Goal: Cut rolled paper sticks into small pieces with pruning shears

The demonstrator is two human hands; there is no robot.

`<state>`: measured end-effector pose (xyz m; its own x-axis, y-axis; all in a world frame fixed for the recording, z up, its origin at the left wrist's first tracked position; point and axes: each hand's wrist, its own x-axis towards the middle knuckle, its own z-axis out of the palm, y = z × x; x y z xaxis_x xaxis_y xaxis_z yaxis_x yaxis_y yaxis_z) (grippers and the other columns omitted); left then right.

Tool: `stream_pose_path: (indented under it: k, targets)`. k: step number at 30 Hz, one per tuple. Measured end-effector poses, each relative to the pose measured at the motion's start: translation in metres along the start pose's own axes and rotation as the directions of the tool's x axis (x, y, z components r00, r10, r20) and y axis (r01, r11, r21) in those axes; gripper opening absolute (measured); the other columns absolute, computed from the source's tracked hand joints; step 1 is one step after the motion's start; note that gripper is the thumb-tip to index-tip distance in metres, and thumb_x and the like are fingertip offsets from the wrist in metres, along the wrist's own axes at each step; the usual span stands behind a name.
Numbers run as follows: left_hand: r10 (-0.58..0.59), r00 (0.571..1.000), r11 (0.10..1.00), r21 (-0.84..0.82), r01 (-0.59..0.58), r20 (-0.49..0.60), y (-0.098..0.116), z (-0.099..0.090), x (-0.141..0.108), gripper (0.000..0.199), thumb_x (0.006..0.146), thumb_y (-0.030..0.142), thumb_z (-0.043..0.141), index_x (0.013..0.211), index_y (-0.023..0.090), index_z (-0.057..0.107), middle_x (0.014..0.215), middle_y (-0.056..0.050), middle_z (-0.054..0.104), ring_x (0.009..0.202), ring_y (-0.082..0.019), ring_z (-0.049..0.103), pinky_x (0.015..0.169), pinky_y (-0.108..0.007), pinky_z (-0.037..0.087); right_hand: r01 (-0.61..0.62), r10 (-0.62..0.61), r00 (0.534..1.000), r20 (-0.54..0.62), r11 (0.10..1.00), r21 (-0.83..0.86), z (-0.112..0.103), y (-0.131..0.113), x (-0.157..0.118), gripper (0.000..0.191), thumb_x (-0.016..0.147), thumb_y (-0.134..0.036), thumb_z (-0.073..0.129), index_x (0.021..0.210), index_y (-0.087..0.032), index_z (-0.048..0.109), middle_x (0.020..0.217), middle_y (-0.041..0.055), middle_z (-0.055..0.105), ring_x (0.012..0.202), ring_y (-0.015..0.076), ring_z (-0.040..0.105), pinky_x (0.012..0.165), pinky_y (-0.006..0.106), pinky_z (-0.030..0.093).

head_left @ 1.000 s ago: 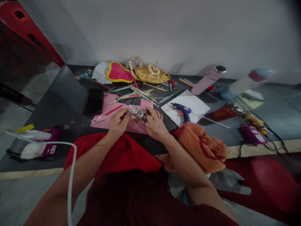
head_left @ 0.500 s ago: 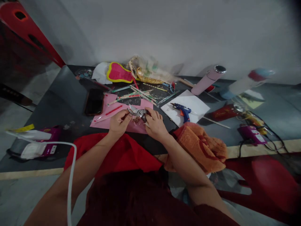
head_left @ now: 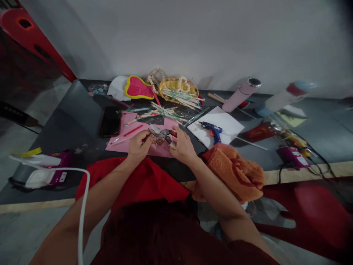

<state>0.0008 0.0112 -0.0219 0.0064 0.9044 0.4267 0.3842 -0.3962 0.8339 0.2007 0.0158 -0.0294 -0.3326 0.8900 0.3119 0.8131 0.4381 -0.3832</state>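
Take the middle of your work as the centre of a clock, with twelve towards the grey wall (head_left: pixel 176 40). A pair of metal pruning shears with red-and-dark handles (head_left: pixel 163 133) is there, raised at the near part of a flat pink paper sheet (head_left: pixel 121 142). Your right hand (head_left: pixel 182 146) is wrapped around the handles, gripping them at three o'clock; the blades point to ten and stand apart. Your left hand (head_left: pixel 138 144) is at nine, its fingers curled in beside the blade end. Whether they grip anything (the spot is small and dim) you cannot tell from this view.

Just below the blades, a heap of small pale cut bits (head_left: pixel 158 140) lies on the paper. At twelve, loose thin sticks in pale and green wrapping (head_left: pixel 157 113) lie crisscrossed. At one, an oval yellow woven basket (head_left: pixel 168 83) has a bundle of similar wrapped sticks (head_left: pixel 183 98) across its near side and a cream beaded ring (head_left: pixel 182 83) at its back. At eleven is a magenta panel with a yellow edge (head_left: pixel 139 88).

Between nine and ten lies a black phone (head_left: pixel 110 120). At three, a blue glue gun (head_left: pixel 213 129) rests on a white sheet (head_left: pixel 229 125); at two, a pink metal flask (head_left: pixel 241 95) leans in view. A fuzzy orange towel (head_left: pixel 234 169) is bunched at four, and a bright red cloth (head_left: pixel 132 180) spreads at seven.
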Motion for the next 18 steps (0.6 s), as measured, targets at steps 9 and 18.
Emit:
stream_pose_path:
  k: [9,18]
  targets:
    - [0.035,0.999,0.999,0.004,-0.035,0.024,0.004,-0.001,-0.003,0.019,0.087,0.03,0.056,0.08,0.017,0.068,0.073,-0.002,0.068,0.065,-0.012,0.06,0.06,-0.022,0.047,-0.041,0.051,0.996,0.078,0.992,-0.123,-0.005,-0.007,0.0,0.068,0.074,-0.021,0.053,0.14,-0.016,0.035,0.123,0.0135,0.055,0.111,0.0306,0.048,0.09,0.044,0.041]
    - [0.005,1.0,0.999,0.032,-0.004,-0.011,0.012,-0.003,-0.005,0.021,0.087,0.031,0.055,0.077,0.017,0.068,0.07,-0.001,0.069,0.064,-0.013,0.062,0.061,-0.022,0.049,-0.05,0.055,0.996,0.074,0.996,-0.067,-0.004,-0.011,-0.001,0.054,0.081,-0.024,0.049,0.134,-0.018,0.042,0.114,0.0125,0.06,0.102,0.0279,0.054,0.089,0.04,0.044]
